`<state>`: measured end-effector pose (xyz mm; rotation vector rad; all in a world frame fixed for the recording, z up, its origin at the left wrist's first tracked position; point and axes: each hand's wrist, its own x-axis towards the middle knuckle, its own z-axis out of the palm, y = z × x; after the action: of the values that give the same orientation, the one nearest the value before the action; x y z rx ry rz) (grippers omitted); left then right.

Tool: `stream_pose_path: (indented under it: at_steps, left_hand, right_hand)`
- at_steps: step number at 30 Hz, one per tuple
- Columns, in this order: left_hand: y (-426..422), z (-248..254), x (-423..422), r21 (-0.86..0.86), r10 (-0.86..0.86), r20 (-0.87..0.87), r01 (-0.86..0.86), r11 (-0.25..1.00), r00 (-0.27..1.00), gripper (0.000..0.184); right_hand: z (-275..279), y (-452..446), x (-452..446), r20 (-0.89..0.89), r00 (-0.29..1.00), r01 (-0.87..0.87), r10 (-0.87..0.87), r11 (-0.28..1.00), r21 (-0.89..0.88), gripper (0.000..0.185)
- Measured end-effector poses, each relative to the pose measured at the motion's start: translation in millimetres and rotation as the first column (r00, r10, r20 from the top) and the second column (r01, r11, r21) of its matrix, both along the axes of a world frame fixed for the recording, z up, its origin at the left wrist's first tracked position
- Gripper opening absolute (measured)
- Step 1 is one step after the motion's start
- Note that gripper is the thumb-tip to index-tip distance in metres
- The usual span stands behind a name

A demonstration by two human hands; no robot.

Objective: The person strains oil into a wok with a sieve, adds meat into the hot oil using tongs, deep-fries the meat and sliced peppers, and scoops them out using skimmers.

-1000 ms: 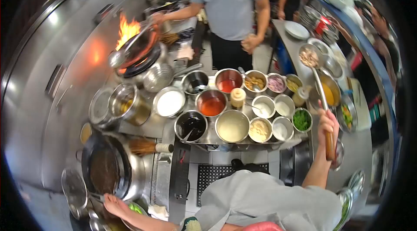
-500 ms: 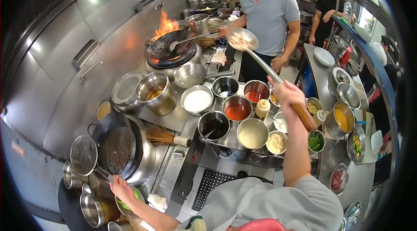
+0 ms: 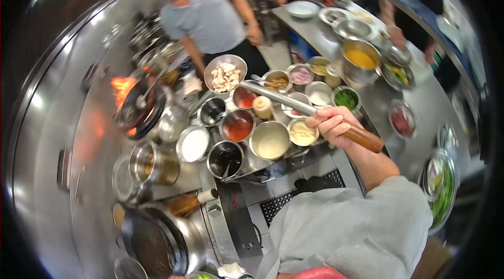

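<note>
- Your right hand [image 3: 332,124] has its fingers curled around the wooden grip of a ladle [image 3: 278,99], near where wood meets metal.
- The ladle's bowl, loaded with pale chunks [image 3: 226,76], is well ahead of those fingers and to their left.
- Your left hand [image 3: 178,277] seems to be just a sliver at the bottom edge, far left of the right fingers; you can't tell from it whether those fingers are open or closed.
- If your right wrist rolls, chunks could slip over the rim and land in the red sauce pots [image 3: 237,125] left of your fingers.
- With the load so far out from your fingers, a loose hold could let the bowl dip and knock the squeeze bottle [image 3: 262,107], or splash sauce. Its height above the pots is hard to judge.
- A co-worker [image 3: 210,14] stands beyond the bowl, farther out than your fingers; a wide swing could bump that person.
- Flames [image 3: 123,91] burn at a wok [image 3: 143,104] far to the left of your right fingers; straying too near could scorch someone.
</note>
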<state>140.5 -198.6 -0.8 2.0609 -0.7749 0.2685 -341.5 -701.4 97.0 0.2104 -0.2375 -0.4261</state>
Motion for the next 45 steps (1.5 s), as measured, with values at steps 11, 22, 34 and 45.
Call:
stream_pose_path:
  at_steps: [11, 22, 34, 45]
  left_hand:
    - [-239, 4, -48, -0.495, -0.325, -0.735, -0.145, 0.857, 0.595, 0.009]
    - [-374, 5, -106, -0.462, -0.329, -0.782, -0.138, 0.876, 0.529, 0.009]
    - [-451, 10, -125, -0.435, -0.333, -0.799, -0.100, 0.895, 0.500, 0.009]
    - [-484, 4, -135, -0.446, -0.346, -0.815, -0.122, 0.887, 0.464, 0.009]
  right_hand:
    - [11, -57, -125, -0.284, 0.775, 0.500, -0.564, 0.823, -0.270, 0.033]
    - [38, -195, -213, -0.072, 0.684, 0.689, -0.726, 0.675, -0.263, 0.030]
    - [-3, -190, -258, -0.156, 0.648, 0.734, -0.746, 0.666, -0.132, 0.034]
    - [21, -225, -245, -0.186, 0.647, 0.719, -0.740, 0.673, -0.176, 0.032]
